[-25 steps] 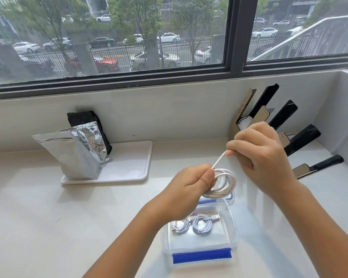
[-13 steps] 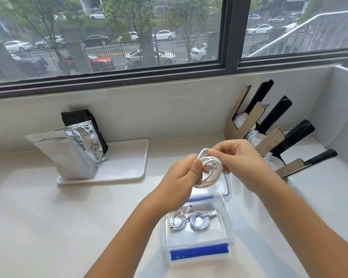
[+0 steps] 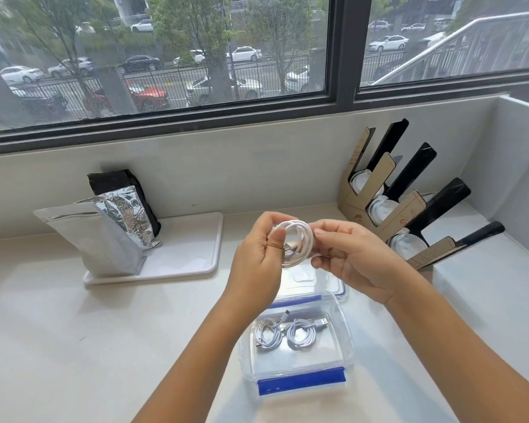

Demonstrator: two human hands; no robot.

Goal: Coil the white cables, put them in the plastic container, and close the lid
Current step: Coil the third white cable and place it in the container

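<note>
Cable [image 3: 297, 242], white, wound into a flat loop, held in the air between both hands over the far end of the box [image 3: 297, 346]. Left hand [image 3: 257, 257] grips the loop's left side, thumb pressed across the strands and fingers curled behind; plug end shows inside the ring, just right of that thumb. Right hand [image 3: 351, 254] pinches the loop's right rim with fingertips, thumb hidden behind. Loop stands roughly upright, its face turned toward the camera, long axis running top to bottom between the two grips. Box sits open on the counter [image 3: 74, 346] directly below and nearer the body than the grip; two coiled cables [image 3: 284, 334] already lie side by side on its floor. Lid [image 3: 315, 279] lies flat beyond the box, under the hands. Judgement: coiling looks done or nearly so; next move is straight down and slightly toward the body. Either hand is about equally near the box; the left has the fuller hold, so it seems the likelier carrier. Free floor appears to lie in front of the two coils. Risk: loop springing open on release.
</note>
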